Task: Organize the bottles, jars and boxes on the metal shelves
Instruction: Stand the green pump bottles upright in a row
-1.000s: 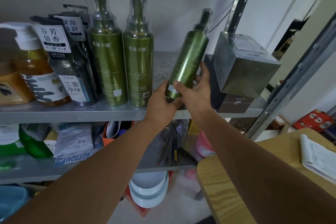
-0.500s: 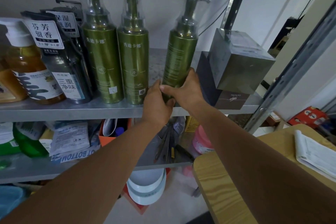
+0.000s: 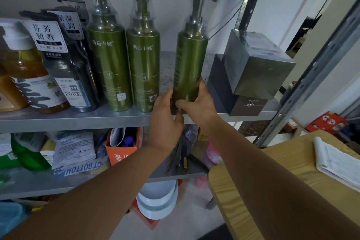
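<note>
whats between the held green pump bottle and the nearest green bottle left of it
Head view: only bare metal shelf, plus the left hand low at the held green pump bottle.

A white paper booklet [image 3: 337, 163] lies on a light wooden table [image 3: 296, 154], lower right of the right hand [image 3: 198, 103]; stacked white bowls [image 3: 157, 200] sit below.

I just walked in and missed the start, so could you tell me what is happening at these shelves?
A person grips a green pump bottle near its base with the left hand and right hand, upright at the front of the upper shelf. Two matching bottles stand apart to its left; stacked boxes sit to its right. Hands hide its base.
</note>
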